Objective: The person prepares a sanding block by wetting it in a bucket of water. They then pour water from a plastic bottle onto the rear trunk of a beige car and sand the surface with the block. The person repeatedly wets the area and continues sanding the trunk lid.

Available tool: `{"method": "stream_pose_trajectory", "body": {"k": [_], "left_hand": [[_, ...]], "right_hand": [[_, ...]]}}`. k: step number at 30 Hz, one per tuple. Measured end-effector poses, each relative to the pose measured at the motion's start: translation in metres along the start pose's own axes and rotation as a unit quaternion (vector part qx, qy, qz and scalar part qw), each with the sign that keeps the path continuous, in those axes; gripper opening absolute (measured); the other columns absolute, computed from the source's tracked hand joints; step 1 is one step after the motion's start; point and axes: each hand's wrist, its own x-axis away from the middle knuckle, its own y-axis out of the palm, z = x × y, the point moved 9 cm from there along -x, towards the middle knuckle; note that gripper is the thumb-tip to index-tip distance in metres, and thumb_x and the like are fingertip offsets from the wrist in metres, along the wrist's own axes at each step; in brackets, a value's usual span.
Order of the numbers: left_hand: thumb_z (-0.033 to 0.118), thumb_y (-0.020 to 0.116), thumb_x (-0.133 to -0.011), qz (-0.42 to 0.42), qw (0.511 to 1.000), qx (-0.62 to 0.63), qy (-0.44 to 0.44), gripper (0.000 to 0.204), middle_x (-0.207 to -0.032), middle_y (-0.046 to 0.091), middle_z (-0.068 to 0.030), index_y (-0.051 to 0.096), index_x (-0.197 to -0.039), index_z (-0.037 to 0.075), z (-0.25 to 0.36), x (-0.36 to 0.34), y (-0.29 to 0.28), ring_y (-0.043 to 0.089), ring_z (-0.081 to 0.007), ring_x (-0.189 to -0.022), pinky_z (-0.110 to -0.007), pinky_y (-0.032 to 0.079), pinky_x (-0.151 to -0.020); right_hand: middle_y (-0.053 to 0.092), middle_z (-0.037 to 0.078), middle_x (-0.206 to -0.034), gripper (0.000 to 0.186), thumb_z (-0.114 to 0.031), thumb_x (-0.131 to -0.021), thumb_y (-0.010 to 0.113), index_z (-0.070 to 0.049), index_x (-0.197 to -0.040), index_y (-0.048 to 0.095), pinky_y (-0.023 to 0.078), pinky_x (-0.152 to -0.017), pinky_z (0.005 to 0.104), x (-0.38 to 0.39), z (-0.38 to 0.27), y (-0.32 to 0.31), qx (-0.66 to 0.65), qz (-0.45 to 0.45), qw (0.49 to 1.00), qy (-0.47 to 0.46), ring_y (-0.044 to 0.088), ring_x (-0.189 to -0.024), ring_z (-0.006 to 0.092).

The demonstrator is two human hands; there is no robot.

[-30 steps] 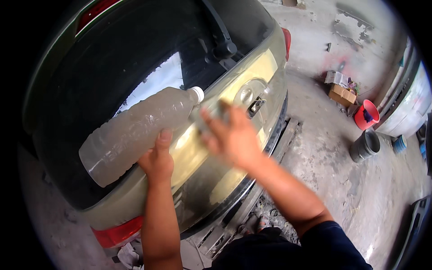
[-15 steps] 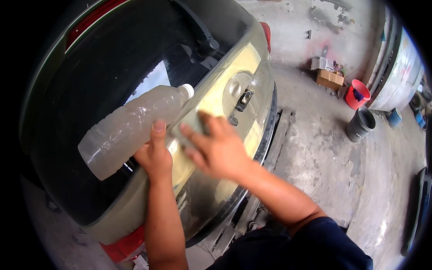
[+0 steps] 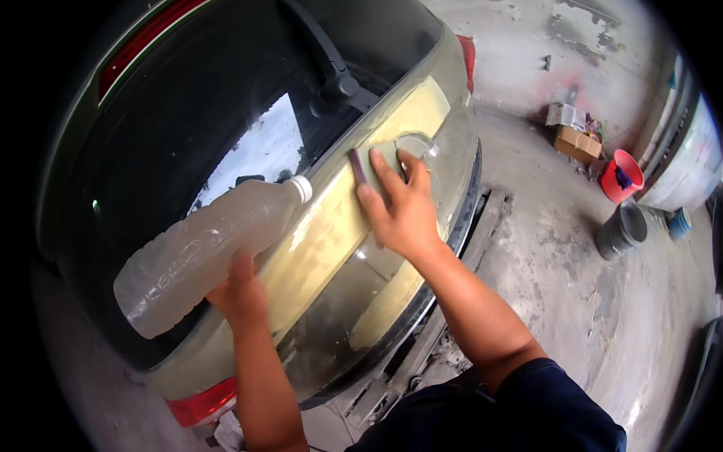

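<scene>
Cloudy plastic is what the left hand (image 3: 239, 295) grips: one big translucent bottle (image 3: 207, 255) of murky water, clasped from below around its lower body. It lies tipped almost on its side, white cap (image 3: 301, 188) pointing up and right at the car's tailgate (image 3: 331, 248), probably so the liquid can run onto the panel just beyond the cap. The fingers are wrapped shut on it, thumb on the near face.

The right hand (image 3: 399, 207) lies flat, fingers spread, pressing one thin dark sanding pad (image 3: 358, 167) against the dull yellowish paint; only the pad's edge peeks out past the fingertips. An open palm rather than a pinch suits even pressure on a curved panel (the matte, streaky surface beneath it looks wet-rubbed). The pad sits just right of the bottle cap, near it but apart.

Above both hands: one rear window (image 3: 226, 113) with one wiper arm (image 3: 324, 60). Well off to the right of the pressing hand stand one red bucket (image 3: 622, 175), one grey bucket (image 3: 620, 230) and one cardboard box (image 3: 578, 143) on the concrete floor (image 3: 572, 301).
</scene>
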Motion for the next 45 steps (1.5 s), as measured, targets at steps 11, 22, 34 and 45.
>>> {"method": "stream_pose_trajectory", "body": {"k": [11,22,34,45], "left_hand": [[0.039,0.074,-0.088,0.109,0.987,-0.103,0.055,0.074,-0.139,0.051,-0.0140,0.042,-0.141,-0.002,0.018,0.016,-0.026,0.052,-0.0279,-0.127,-0.044,0.043,-0.108],[0.028,0.079,-0.084,0.139,0.978,-0.140,-0.067,0.068,-0.126,0.057,-0.0101,0.047,-0.135,-0.003,-0.013,0.029,0.034,0.056,-0.0208,-0.112,-0.039,0.044,-0.100],[0.026,0.071,-0.089,0.191,0.972,-0.085,0.104,0.062,-0.131,0.056,-0.0129,0.045,-0.137,-0.003,-0.008,0.028,0.081,0.055,-0.0238,-0.121,-0.039,0.042,-0.106],[0.037,0.070,-0.091,0.194,0.973,-0.104,0.070,0.066,-0.133,0.056,-0.0145,0.046,-0.138,-0.001,-0.013,0.028,0.078,0.055,-0.0265,-0.124,-0.043,0.042,-0.108]], "right_hand": [[0.046,0.029,-0.141,0.059,-0.025,-0.081,0.076,-0.016,-0.138,0.062,0.043,-0.098,0.0474,-0.031,0.023,0.006,-0.050,-0.099,0.981,-0.158,0.052,-0.114,0.0413],[0.045,0.021,-0.148,0.056,-0.022,-0.081,0.076,-0.021,-0.135,0.063,0.045,-0.101,0.0444,-0.109,0.105,-0.035,0.034,-0.189,0.883,-0.428,0.054,-0.119,0.0386],[0.046,0.012,-0.152,0.051,-0.019,-0.075,0.072,-0.028,-0.126,0.069,0.045,-0.093,0.0426,-0.150,0.132,-0.032,0.048,-0.211,0.769,-0.602,0.054,-0.119,0.0338],[0.049,0.011,-0.150,0.052,-0.019,-0.073,0.077,-0.027,-0.124,0.070,0.044,-0.090,0.0408,-0.131,0.103,-0.027,0.001,-0.210,0.758,-0.617,0.055,-0.112,0.0326]]}}
